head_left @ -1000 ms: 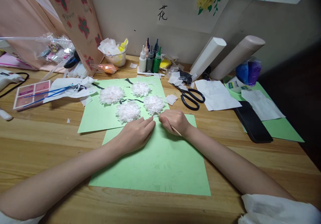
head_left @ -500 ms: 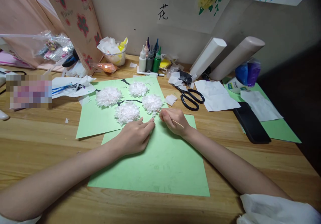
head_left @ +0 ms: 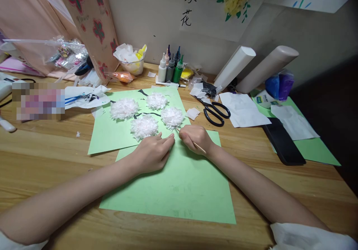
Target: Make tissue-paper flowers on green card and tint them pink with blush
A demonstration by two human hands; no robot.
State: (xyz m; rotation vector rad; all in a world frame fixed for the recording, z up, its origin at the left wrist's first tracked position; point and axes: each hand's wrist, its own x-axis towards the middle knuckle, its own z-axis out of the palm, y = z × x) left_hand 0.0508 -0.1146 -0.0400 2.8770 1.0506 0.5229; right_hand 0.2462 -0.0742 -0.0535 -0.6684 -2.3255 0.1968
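Note:
My right hand [head_left: 195,140] pinches a thin wooden stick [head_left: 200,147], its tip at the lower edge of a fluffy white paper flower [head_left: 172,117]. My left hand [head_left: 153,153] lies on the green sheets with its fingers stretched out, holding nothing. Just beyond its knuckles is another white paper flower [head_left: 144,127]. Two more flowers sit farther back on the upper green sheet [head_left: 104,141], with dark painted stems between them. A second green sheet [head_left: 173,194] lies beneath my forearms. Whether a paper scrap is on the stick's tip is too small to tell.
Black-handled scissors [head_left: 216,113] lie right of the flowers, beside white tissue sheets [head_left: 243,110] and a black phone [head_left: 283,141]. Several paint bottles [head_left: 170,71] and a tub of tissue [head_left: 130,61] stand by the wall. Stained tissue [head_left: 86,97] lies left.
The whole view has shifted slightly, so things sit a little lower and to the right. The stick's tip has drawn back slightly from the right flower. My left hand stays on the paper.

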